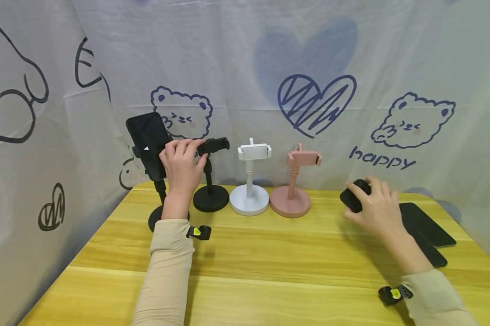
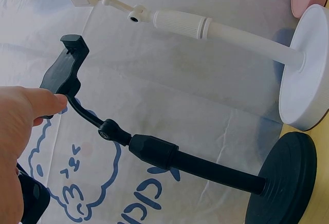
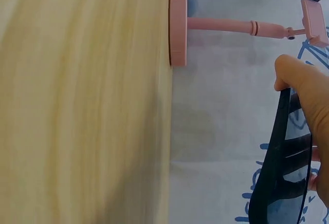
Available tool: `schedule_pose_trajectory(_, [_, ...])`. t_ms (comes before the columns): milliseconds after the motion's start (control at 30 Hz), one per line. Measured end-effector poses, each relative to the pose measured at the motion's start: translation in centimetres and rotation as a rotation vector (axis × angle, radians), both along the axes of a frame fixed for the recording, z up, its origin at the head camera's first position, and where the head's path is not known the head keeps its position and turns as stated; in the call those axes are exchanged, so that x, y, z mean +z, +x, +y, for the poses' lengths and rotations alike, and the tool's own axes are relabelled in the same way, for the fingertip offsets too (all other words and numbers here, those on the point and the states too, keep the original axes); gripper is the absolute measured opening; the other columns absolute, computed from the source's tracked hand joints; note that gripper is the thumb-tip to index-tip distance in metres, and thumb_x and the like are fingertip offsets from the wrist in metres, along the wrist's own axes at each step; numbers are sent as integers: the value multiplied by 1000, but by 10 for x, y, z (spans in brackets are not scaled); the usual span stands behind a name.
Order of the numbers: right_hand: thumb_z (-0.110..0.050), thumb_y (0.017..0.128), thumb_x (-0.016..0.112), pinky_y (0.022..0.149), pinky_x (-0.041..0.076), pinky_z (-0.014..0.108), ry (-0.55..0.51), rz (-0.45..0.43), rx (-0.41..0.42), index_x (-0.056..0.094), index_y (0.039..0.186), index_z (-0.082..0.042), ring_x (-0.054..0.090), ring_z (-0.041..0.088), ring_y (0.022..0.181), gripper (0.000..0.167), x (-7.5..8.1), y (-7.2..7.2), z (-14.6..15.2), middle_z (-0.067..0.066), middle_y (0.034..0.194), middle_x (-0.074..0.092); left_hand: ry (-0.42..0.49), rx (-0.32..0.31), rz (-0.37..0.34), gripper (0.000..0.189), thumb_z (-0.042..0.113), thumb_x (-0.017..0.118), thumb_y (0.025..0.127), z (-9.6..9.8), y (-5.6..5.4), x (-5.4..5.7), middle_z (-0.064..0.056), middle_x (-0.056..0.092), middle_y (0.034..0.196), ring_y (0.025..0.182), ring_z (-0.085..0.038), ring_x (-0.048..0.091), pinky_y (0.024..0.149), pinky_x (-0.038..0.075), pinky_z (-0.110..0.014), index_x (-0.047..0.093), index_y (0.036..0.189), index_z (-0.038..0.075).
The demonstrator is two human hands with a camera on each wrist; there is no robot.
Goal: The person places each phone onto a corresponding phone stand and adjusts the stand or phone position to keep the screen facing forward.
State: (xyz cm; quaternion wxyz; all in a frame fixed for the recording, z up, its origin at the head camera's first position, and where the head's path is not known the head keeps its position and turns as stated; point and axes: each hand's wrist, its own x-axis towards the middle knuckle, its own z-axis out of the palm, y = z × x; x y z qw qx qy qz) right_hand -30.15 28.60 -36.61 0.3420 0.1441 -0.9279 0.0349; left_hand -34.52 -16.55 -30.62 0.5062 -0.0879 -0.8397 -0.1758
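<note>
- Relation that counts: black phone [image 1: 350,201] in the right hand [image 1: 376,206] vs the vacant clamp [image 1: 214,145] of the black stand [image 1: 209,179] at the left hand [image 1: 184,158]; phone sits well off to the left hand's right
- Left hand: thumb and fingers pinching the clamp's near end, so it's the nearer hand to that stand
- Right hand: gripping the phone, thumb at one end, clear of the table [image 1: 269,271]
- Phone long axis: mostly palm-covered from the head; right wrist view has it roughly along the table's back edge, slightly tilted
- Clamp long axis: near level, left-right, free end pointing away from the left hand
- Between the hands: white stand [image 1: 249,179], then pink stand [image 1: 294,183] nearer the right hand, so my read is any straight path across has to clear both
- Just left of the left hand: a loaded phone [image 1: 141,131] on its own stand; contact with the hand, can't tell
</note>
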Motion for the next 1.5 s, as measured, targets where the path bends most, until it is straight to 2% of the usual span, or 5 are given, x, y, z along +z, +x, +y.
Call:
schedule_pose_trajectory(367, [-37, 65, 71, 70, 39, 59, 24, 191, 112, 63, 125, -17, 49, 50, 103, 65, 5, 1, 0, 32, 123, 50, 3, -4, -6, 28, 23, 69, 91, 0, 1, 1, -12, 65, 116, 111, -33, 44, 96, 30, -54, 68, 117, 14])
schedule_pose_trajectory(700, [-59, 85, 36, 65, 39, 59, 47, 310, 165, 65, 124, -18, 50, 51, 98, 63, 12, 5, -7, 33, 120, 52, 8, -5, -3, 29, 23, 70, 90, 0, 3, 1, -12, 65, 115, 111, -33, 45, 96, 30, -54, 69, 117, 13])
schedule_pose_trajectory(1067, [-55, 88, 36, 62, 40, 58, 50, 379, 212, 67, 122, -17, 51, 49, 95, 60, 24, 14, -19, 32, 117, 53, 20, -9, -8, 29, 22, 72, 89, 1, 3, 2, -11, 65, 115, 111, -33, 45, 96, 30, -54, 69, 116, 14])
schedule_pose_trajectory(1333, [-52, 86, 41, 65, 42, 58, 75, 371, 231, 66, 123, -17, 51, 49, 98, 56, 30, 20, -28, 32, 118, 54, 12, 1, -17, 30, 23, 71, 89, 0, 3, 2, -12, 65, 116, 112, -34, 44, 97, 30, -54, 69, 117, 14])
schedule_pose_trajectory(1500, [-50, 86, 43, 62, 42, 56, 79, 407, 257, 67, 122, -17, 53, 50, 95, 55, 32, 24, -33, 33, 116, 55, 16, 2, -15, 30, 22, 72, 88, 0, 2, 1, -11, 64, 116, 112, -33, 44, 97, 30, -54, 69, 117, 14])
